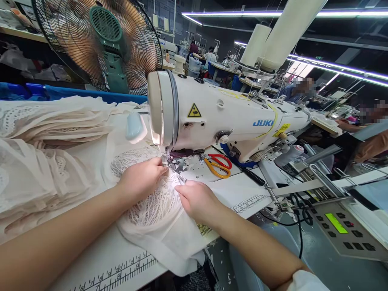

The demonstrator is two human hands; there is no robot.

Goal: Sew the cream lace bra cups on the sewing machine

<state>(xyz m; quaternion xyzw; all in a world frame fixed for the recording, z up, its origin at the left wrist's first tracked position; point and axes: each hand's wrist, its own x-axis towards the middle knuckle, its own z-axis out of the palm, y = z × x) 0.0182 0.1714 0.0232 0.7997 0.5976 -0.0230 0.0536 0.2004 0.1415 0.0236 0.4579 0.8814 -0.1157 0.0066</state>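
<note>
A white JUKI sewing machine point(230, 115) stands on the table, its needle area point(171, 161) right above a piece of cream lace fabric point(151, 210). My left hand point(141, 178) is closed, pinching the fabric just left of the presser foot. My right hand point(198, 200) rests on the fabric in front of the needle, fingers closed on a thin metal tool point(181, 178), likely tweezers, that points toward the foot. A large pile of the same cream fabric point(45, 161) spreads over the table's left side.
Red and orange scissors point(218, 165) lie on the machine bed behind my right hand. A control panel point(342, 228) sits at the right. A big green floor fan point(103, 44) stands behind the table. Other people work at distant stations. Printed rulers point(121, 273) run along the table edge.
</note>
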